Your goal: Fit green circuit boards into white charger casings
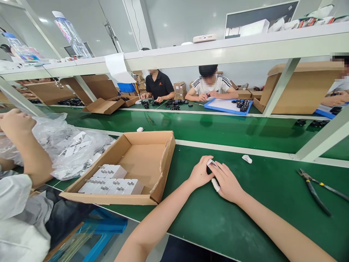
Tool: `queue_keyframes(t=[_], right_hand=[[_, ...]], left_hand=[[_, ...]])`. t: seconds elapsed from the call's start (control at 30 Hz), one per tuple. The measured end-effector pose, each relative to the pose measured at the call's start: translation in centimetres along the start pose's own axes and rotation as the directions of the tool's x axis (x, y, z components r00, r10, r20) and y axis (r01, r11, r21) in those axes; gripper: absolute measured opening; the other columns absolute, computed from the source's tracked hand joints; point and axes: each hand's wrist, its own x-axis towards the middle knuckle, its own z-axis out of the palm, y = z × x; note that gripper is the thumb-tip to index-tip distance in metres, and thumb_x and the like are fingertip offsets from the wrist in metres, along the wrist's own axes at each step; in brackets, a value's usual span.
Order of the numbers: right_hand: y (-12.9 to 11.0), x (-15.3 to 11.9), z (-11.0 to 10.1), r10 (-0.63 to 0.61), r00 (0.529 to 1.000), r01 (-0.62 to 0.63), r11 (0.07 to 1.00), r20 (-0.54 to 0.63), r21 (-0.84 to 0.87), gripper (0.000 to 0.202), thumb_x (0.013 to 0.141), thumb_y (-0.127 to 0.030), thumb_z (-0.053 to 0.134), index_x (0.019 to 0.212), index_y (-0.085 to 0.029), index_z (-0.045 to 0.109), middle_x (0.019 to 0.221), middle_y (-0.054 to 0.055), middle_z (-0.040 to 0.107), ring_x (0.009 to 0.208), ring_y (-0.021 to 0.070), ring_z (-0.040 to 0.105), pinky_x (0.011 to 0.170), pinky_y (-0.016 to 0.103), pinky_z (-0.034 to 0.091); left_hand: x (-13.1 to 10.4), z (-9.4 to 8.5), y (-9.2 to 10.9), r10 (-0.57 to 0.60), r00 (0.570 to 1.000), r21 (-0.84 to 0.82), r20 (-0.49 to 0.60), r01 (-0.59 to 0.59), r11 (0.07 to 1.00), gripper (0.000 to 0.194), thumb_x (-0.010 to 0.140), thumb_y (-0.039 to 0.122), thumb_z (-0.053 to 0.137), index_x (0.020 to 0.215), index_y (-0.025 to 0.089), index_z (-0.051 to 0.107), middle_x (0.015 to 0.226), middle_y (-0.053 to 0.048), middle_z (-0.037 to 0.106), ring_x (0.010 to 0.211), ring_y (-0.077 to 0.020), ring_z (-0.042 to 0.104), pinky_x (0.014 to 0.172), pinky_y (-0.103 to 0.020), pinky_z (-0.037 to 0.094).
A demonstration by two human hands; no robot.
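A small white plastic piece is between my two hands over the green table. My left hand is closed round its left side. My right hand has its fingers pressed on the piece from the right, and a white cover wraps one of its digits. To the left stands an open cardboard box, with several white plug adapters in rows at its near left, metal prongs up. A small white scrap lies beyond my right hand.
Pliers lie at the right. A plastic bag of white parts lies left of the box, beside another person's arm. A shelf spans above; people sit beyond it. Another white scrap lies behind the box.
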Motion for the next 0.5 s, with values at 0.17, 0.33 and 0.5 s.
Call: queue_keyframes(t=[0.17,0.33,0.5], right_hand=[[0.04,0.01,-0.07,-0.003,1.000,0.004,1.000,0.024,-0.022,0.081,0.091,-0.009,0.041,0.159,-0.008,-0.002,0.146,0.016,0.050,0.136,0.0343,0.043,0.107,0.056,0.042],[0.03,-0.02,0.05,-0.010,1.000,0.011,1.000,0.024,-0.029,0.081,0.092,-0.009,0.040,0.159,-0.008,-0.005,0.147,0.017,0.049,0.136,0.0334,0.044,0.107,0.054,0.042],[0.04,-0.07,0.14,-0.005,1.000,0.006,1.000,0.026,-0.031,0.079,0.093,-0.010,0.040,0.159,-0.008,-0.002,0.146,0.016,0.050,0.137,0.0314,0.044,0.108,0.053,0.042]], left_hand=[[0.00,-0.02,-0.05,0.012,1.000,-0.015,0.014,-0.012,1.000,0.061,0.076,0.022,0.065,0.132,0.024,0.040,0.136,-0.010,0.048,0.105,-0.0242,0.063,0.087,-0.042,0.057],[0.02,0.07,-0.20,0.020,1.000,-0.020,0.010,-0.020,1.000,0.062,0.076,0.021,0.065,0.133,0.025,0.038,0.137,-0.011,0.046,0.106,-0.0248,0.063,0.086,-0.043,0.057],[0.06,0.11,-0.19,0.027,1.000,-0.023,0.003,-0.027,0.999,0.061,0.076,0.020,0.064,0.131,0.025,0.039,0.137,-0.012,0.044,0.108,-0.0248,0.062,0.087,-0.043,0.057]])
